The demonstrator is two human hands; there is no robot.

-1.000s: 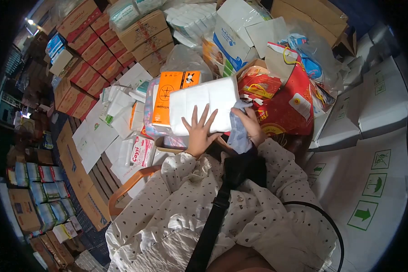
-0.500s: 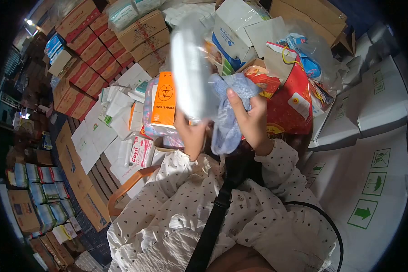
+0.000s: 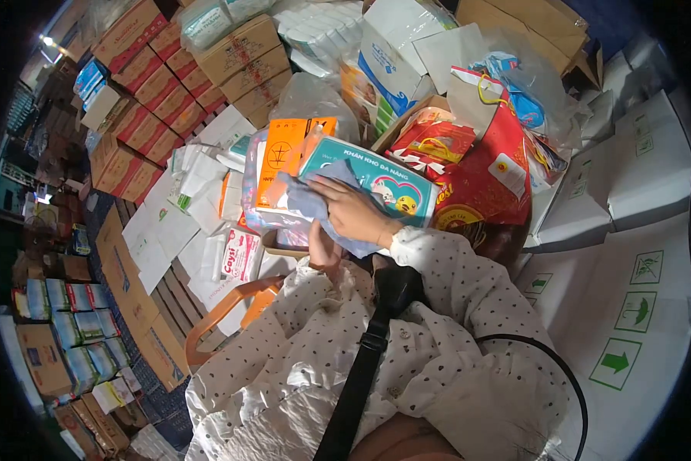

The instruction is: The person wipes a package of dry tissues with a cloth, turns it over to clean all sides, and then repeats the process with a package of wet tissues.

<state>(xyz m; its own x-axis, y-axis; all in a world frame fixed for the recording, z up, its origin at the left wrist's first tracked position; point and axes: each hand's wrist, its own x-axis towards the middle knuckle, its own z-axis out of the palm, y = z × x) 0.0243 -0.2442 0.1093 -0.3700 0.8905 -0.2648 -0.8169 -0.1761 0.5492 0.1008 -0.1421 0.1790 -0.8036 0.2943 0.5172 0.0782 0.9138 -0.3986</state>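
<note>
A teal and white pack of dry wipes with cartoon figures on its face is tilted up in front of my body. My left hand grips it at its lower left edge, with the fingers mostly hidden behind and under it. Across the pack's left part lies a crumpled blue-grey cloth. My right hand presses this cloth against the pack, its fingers together and pointing left. Just left of the pack stands an orange box.
Red gift bags lie beyond the pack at the right. White cartons line the right side. Stacked brown and red cartons stand at the far left. A pink and white Caysi pack lies near an orange chair arm.
The pack has come down and turned from its plain white side to its printed teal face. My right hand has moved left with the cloth, onto the pack.
</note>
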